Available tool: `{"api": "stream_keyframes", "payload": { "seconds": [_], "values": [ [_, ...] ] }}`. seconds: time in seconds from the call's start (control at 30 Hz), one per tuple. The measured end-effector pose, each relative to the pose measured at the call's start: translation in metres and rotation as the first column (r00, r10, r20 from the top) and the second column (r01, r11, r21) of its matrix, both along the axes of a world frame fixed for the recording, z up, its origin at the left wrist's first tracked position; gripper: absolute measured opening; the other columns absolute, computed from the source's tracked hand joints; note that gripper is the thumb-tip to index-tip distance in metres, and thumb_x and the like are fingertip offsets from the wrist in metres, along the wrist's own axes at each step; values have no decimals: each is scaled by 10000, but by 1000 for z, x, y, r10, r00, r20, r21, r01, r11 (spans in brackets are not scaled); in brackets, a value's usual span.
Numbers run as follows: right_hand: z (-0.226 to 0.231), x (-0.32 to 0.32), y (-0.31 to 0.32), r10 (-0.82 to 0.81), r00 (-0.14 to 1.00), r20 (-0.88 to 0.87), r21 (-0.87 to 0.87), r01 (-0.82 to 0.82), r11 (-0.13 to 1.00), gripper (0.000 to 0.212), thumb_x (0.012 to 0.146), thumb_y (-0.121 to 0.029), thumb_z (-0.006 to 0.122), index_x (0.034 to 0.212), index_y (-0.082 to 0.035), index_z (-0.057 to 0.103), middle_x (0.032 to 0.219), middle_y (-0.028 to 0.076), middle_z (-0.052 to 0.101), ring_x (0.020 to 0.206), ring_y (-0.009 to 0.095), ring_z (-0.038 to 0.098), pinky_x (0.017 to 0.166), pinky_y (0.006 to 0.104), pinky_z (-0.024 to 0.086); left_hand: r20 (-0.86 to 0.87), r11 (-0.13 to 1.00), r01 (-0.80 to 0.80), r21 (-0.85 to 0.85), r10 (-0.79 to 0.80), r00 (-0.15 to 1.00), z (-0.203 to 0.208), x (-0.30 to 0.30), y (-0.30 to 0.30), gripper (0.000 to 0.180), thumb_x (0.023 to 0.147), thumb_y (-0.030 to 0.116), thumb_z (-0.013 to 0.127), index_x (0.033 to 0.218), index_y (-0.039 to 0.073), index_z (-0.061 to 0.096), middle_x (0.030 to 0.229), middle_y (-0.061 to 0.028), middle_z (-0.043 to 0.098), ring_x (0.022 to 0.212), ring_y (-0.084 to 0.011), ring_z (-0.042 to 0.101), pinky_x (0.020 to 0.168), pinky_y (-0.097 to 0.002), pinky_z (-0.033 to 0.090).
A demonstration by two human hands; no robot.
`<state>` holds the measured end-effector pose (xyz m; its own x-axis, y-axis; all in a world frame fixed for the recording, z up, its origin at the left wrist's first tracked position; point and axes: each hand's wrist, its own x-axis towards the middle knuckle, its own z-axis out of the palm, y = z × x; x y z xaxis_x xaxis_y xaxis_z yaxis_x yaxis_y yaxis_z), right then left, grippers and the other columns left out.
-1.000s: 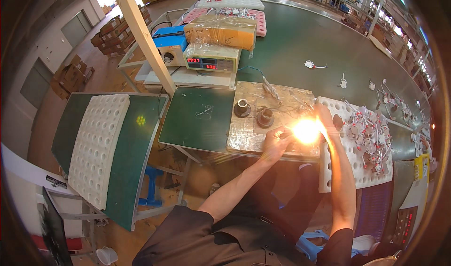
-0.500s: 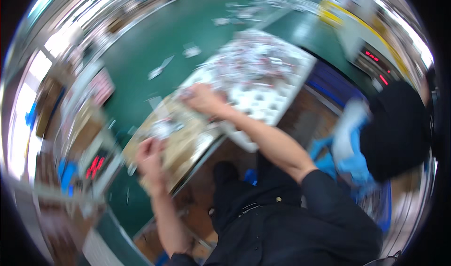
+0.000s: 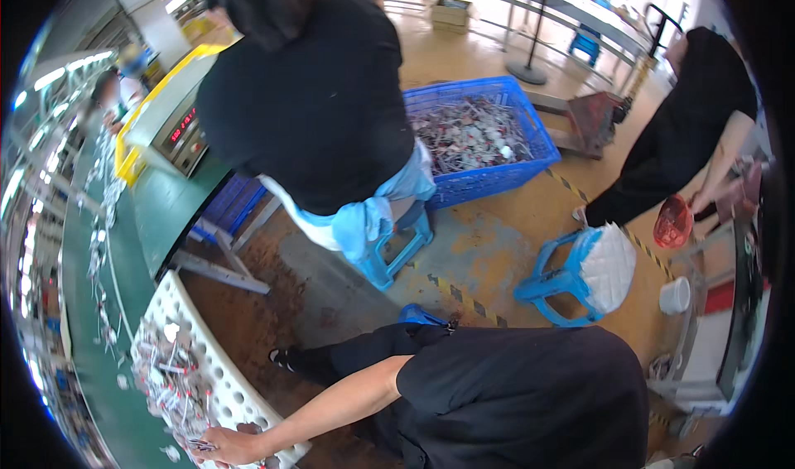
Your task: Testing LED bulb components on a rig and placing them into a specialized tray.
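My right hand [image 3: 228,446] is at the near end of a white perforated board [image 3: 217,368], its fingers closed around some small wired parts [image 3: 201,445]. Beside it on the board lies a heaped pile of small clear-and-white parts with grey leads and red bits [image 3: 172,378]. Their exact kind is too small to make out. My right forearm crosses the board's near edge. My left hand is out of the picture.
A seated person [image 3: 315,105] in black is on a blue stool [image 3: 389,254] beside a full blue crate [image 3: 497,175]. Another person [image 3: 687,121] holds a red basket [image 3: 672,222] at right. A padded blue stool [image 3: 563,287] stands nearby. A green bench [image 3: 157,237] carries a display box [image 3: 178,142].
The view has swung far to the right, bringing in the crate, stools and a second person. My left hand has left the picture; my right hand stays at the board.
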<state>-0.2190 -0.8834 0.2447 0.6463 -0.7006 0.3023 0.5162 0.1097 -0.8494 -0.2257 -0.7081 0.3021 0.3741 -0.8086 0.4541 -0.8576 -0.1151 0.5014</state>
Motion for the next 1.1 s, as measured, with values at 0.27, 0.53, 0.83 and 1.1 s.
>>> {"api": "stream_keyframes", "payload": {
  "seconds": [0.27, 0.53, 0.83, 1.1],
  "values": [
    [18, -31, -26, -546, 811, -211, 197, 582, 789, 458, 1011, -467, 510, 1018, -31, 647, 733, 50, 625, 680, 180, 596, 643, 352, 484, 349, 980, 66, -189, 4, 937, -38, -38, -65, 320, 890, 25, 715, 1201, -16, 653, 1167, -183, 650, 981, -314, 668, 823, -402, 567],
    [-9, -78, -78, -332, 929, -164, -45, 329, 943, 526, 1014, -502, 467, 919, -56, 729, 730, 71, 675, 693, 207, 599, 688, 388, 494, 358, 950, 241, -197, -159, 920, -44, -26, -93, 208, 849, 112, 771, 1038, 26, 755, 1036, -171, 676, 935, -333, 654, 839, -458, 536],
    [-10, -149, -79, -633, 748, 199, -56, 653, 755, 451, 1048, -390, 468, 1009, -49, 761, 752, 83, 701, 696, 197, 616, 657, 352, 494, 278, 909, 410, -73, -376, 884, -56, -70, -152, 235, 862, 104, 765, 1070, 1, 725, 1021, -177, 687, 915, -326, 669, 816, -430, 549],
    [6, -251, -95, -552, 834, -11, 253, 536, 805, 422, 1045, -359, 494, 1024, -16, 738, 656, 53, 588, 627, 153, 543, 614, 332, 455, 267, 769, 639, -34, -609, 747, -55, -135, -213, 261, 874, 96, 760, 1099, -22, 699, 1008, -183, 696, 898, -319, 682, 795, -406, 560]
  ]
}}
